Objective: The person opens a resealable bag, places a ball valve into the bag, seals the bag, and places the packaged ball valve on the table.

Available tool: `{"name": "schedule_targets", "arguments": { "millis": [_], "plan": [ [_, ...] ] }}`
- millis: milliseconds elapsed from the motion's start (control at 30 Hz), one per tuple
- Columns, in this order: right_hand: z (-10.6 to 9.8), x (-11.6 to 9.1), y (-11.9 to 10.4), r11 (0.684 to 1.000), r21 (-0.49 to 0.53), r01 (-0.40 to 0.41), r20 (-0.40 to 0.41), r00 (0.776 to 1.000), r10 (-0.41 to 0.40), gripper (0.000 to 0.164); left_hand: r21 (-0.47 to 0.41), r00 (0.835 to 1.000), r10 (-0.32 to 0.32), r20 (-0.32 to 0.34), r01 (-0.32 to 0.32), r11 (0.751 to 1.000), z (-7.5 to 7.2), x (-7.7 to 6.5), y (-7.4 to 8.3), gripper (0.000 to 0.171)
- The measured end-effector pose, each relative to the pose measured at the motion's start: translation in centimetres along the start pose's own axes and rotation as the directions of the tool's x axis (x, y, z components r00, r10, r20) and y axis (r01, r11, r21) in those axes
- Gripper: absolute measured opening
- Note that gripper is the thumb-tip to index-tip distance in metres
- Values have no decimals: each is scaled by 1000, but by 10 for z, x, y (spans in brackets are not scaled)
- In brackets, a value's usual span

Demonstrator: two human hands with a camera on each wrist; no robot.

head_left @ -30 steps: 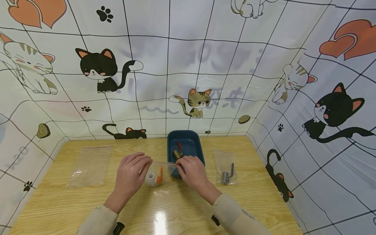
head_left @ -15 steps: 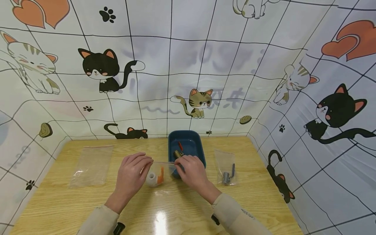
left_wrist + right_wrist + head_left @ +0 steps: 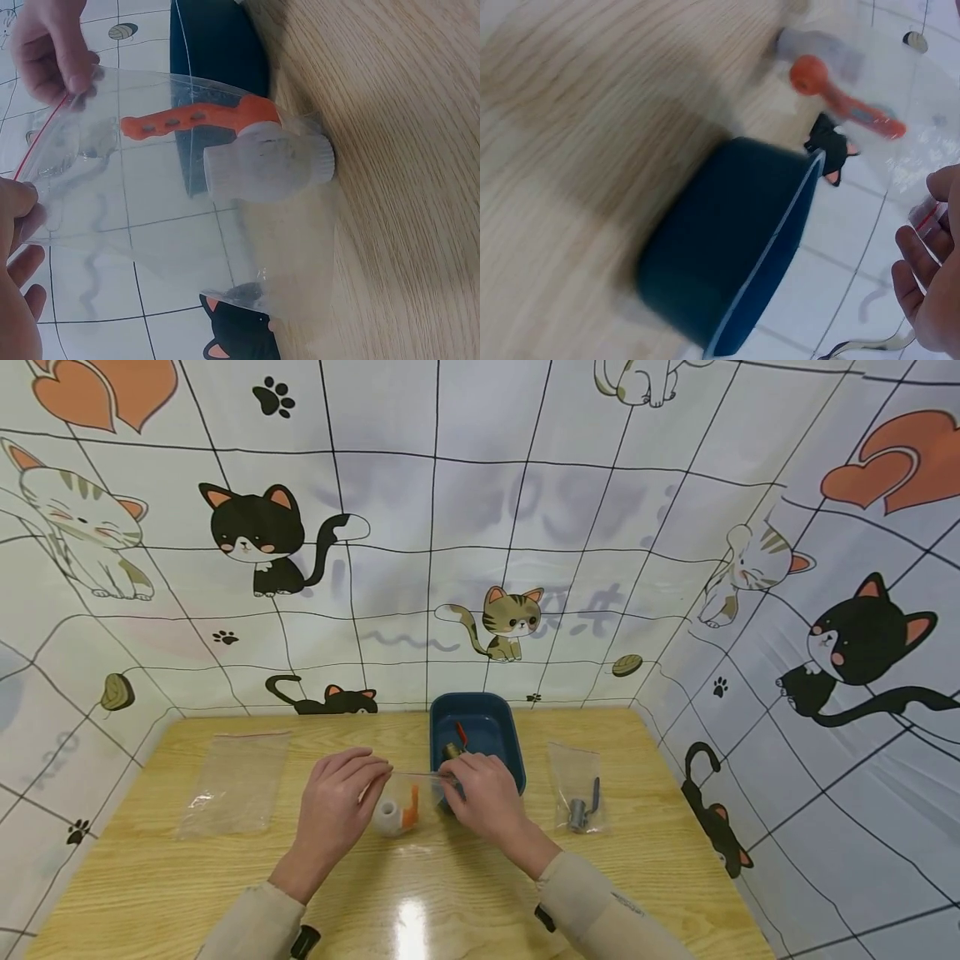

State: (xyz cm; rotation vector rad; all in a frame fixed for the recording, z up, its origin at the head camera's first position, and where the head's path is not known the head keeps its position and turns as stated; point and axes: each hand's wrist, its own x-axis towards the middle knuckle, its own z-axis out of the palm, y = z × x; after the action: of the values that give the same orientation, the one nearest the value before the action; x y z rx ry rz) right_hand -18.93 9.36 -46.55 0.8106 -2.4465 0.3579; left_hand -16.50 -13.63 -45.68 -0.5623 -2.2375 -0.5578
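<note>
A clear zip bag (image 3: 161, 199) with a red seal line stands upright on the table, mouth upward. Inside it lies a white plastic ball valve (image 3: 270, 165) with an orange lever handle (image 3: 184, 120). My left hand (image 3: 335, 802) pinches the left end of the bag's mouth between thumb and fingers. At the right end of the same edge, my right hand (image 3: 486, 797) pinches the seal with thumb and index finger; its other fingers are loosely bent in the right wrist view. Between the hands the mouth edge is stretched straight.
Behind my right hand stands a dark blue bin (image 3: 513, 739) holding a brass valve (image 3: 452, 752) with a red handle. A flat clear zip bag (image 3: 232, 785) lies to the left. To the right is a zip bag (image 3: 573, 768) containing a grey valve (image 3: 577, 814).
My right hand has slid slightly left along the bag's mouth, closer to my left hand. My left hand stays in place at its corner.
</note>
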Motion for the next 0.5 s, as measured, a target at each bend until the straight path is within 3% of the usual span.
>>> {"name": "schedule_targets", "arguments": {
  "millis": [267,500],
  "plan": [
    [1,23,-26,996,42,79,-65,995,-76,9,10,1000,10,24,-10,1000,3,2,3,12],
    [1,28,-33,996,51,68,-38,997,-66,6,8,1000,-17,-7,17,1000,-1,1,1,18]
  ]
}}
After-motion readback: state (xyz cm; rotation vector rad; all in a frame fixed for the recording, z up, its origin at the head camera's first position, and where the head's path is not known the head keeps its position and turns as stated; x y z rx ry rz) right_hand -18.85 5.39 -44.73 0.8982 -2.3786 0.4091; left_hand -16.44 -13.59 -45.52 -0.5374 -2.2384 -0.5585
